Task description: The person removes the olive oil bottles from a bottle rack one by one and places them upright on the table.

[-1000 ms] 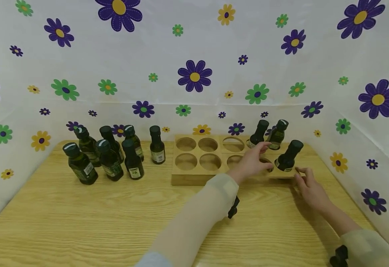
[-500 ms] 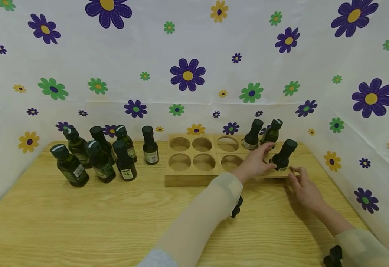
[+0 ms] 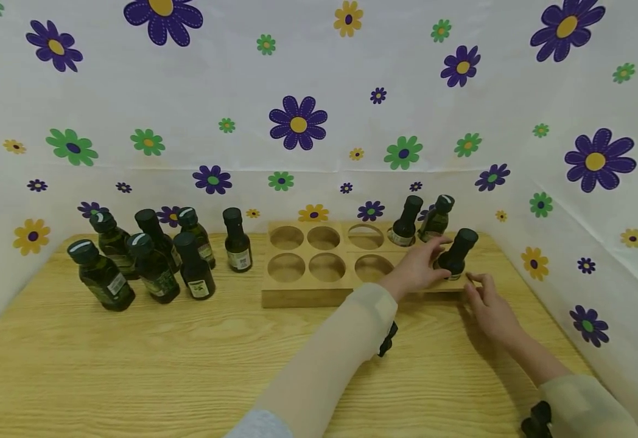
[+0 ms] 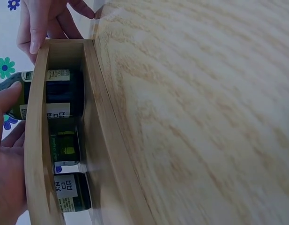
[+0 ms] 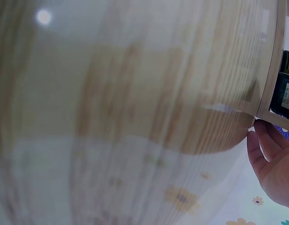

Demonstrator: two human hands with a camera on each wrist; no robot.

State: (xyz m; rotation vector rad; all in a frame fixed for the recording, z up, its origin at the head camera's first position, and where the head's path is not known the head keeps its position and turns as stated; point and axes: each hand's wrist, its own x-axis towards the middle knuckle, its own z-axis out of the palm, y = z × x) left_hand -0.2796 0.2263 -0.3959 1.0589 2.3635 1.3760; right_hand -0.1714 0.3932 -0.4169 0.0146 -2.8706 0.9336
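Observation:
My left hand [image 3: 419, 266] curls round a dark glass bottle [image 3: 459, 249] in the front row of a wooden bottle rack [image 3: 309, 298]. Its thumb lies across the bottle's shoulder, also visible in the left wrist view, while the other fingers reach behind. Fingertips of my right hand [image 3: 489, 309] touch the rack's right front corner; in the right wrist view these fingers are fairly straight. Two more dark bottles stand in the back row, one with a black cap [image 3: 405, 225] and one greener [image 3: 436, 219]. Through the open front, the left wrist view shows labelled bottle bases [image 4: 67, 192].
Several dark green bottles [image 3: 151, 267] stand grouped on the table's left side. A single bottle [image 3: 238, 240] stands between them and the rack. Round holes [image 3: 327, 267] without bottles show in the rack's left part. A flowered white cloth [image 3: 209, 91] hangs behind.
My left hand has moved right along the rack, and its thumb and fingers have come round the front bottle. The right hand stays at the corner. The head view has turned slightly right.

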